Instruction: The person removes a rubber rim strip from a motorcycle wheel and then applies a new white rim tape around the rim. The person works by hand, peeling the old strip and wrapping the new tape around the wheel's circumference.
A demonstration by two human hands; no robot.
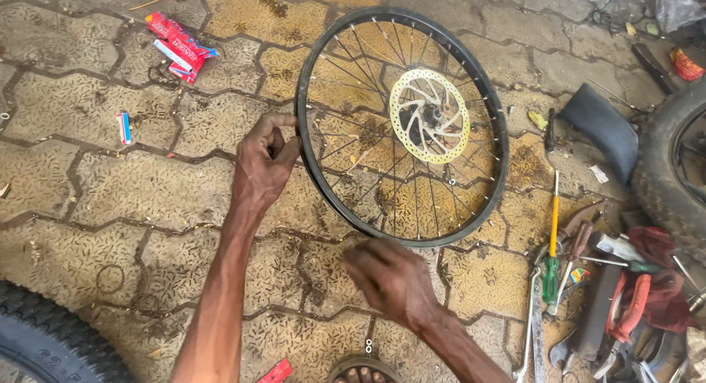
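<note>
Left hand [266,162] grips wheel rim [309,162]; right hand [390,276] just below it.

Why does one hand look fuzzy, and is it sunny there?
Head view: the right hand is smeared by motion blur, while the left hand on the wheel rim looks sharper; the light is soft and even, with only faint shadows and no glare on the brake disc.
</note>
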